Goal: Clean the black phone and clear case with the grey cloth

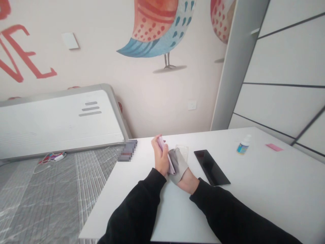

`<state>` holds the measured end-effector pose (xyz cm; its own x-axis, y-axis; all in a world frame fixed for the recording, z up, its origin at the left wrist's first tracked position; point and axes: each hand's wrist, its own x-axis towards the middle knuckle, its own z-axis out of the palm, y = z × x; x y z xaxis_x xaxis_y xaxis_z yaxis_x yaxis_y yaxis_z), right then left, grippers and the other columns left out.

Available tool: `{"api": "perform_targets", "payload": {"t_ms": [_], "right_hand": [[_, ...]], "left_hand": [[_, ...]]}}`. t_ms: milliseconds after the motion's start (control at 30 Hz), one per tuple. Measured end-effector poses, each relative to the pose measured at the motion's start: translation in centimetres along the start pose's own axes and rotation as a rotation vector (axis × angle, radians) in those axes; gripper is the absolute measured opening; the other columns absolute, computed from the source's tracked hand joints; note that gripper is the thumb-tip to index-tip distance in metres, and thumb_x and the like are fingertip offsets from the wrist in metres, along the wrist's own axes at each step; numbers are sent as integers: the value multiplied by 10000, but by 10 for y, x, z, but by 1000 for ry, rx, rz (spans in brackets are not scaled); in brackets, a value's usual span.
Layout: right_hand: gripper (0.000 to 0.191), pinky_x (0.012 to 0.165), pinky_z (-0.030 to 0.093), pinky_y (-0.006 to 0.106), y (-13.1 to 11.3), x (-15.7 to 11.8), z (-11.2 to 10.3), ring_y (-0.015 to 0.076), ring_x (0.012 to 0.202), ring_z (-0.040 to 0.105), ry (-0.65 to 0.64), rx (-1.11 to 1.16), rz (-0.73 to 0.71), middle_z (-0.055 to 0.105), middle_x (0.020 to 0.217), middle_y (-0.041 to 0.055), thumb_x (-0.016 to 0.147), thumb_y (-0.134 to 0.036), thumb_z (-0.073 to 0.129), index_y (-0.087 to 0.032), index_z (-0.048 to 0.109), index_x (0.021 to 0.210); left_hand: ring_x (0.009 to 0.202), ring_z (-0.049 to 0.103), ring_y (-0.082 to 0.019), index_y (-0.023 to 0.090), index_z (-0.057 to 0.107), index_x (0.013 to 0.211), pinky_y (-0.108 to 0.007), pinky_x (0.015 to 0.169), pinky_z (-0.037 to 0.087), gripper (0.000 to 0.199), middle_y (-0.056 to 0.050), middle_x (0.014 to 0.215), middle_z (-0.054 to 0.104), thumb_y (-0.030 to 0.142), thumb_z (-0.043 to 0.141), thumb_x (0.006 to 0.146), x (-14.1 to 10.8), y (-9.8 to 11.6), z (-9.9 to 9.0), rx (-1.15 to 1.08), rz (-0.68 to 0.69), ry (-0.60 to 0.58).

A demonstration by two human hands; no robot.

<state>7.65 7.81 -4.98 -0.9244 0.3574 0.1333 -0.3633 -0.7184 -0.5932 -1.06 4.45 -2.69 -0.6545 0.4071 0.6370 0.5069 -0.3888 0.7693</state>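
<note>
Over the white table (122,200), my left hand (161,158) is wrapped round a thin pinkish phone-like object (172,165), held tilted on its edge. A grey cloth (180,166) covers the fingers and palm of my right hand (188,181) and presses against the near face of that object on its right side. The right fingertips are hidden under the cloth. Behind the cloth a clear flat case (184,151) lies on the table. To the right of my right hand rests a black tablet (212,167).
A small bottle with a blue label (243,145) stands at the right, with a pink packet (274,147) beyond it. A blurred dark item (127,150) lies at the table's left back corner. A bed headboard (58,122) is at the left.
</note>
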Motion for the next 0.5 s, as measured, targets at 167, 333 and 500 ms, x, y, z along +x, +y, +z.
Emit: {"api": "perform_targets", "payload": {"t_ms": [167, 333, 500], "right_hand": [[287, 926, 552, 376, 2, -1, 5, 215, 929, 688, -13, 111, 40, 734, 898, 16, 879, -511, 722, -231, 661, 862], [187, 878, 576, 380, -13, 2, 0, 231, 1016, 692, 54, 104, -27, 742, 873, 8, 896, -418, 705, -248, 639, 858], [310, 879, 569, 411, -32, 6, -2, 248, 1074, 666, 59, 52, -89, 742, 938, 17, 923, -551, 603, -258, 623, 824]], "left_hand": [[1324, 493, -256, 346, 287, 1388, -463, 1191, 301, 567, -77, 1472, 312, 533, 510, 901, 10, -5, -12, -205, 75, 169], [1125, 670, -315, 277, 487, 1294, -499, 994, 495, 583, -116, 1311, 576, 382, 719, 770, 1, -2, -8, -325, -54, 17], [1037, 717, -242, 308, 456, 1261, -386, 854, 558, 329, -32, 1041, 656, 432, 543, 969, 1, 18, -2, -427, -58, 93]]}}
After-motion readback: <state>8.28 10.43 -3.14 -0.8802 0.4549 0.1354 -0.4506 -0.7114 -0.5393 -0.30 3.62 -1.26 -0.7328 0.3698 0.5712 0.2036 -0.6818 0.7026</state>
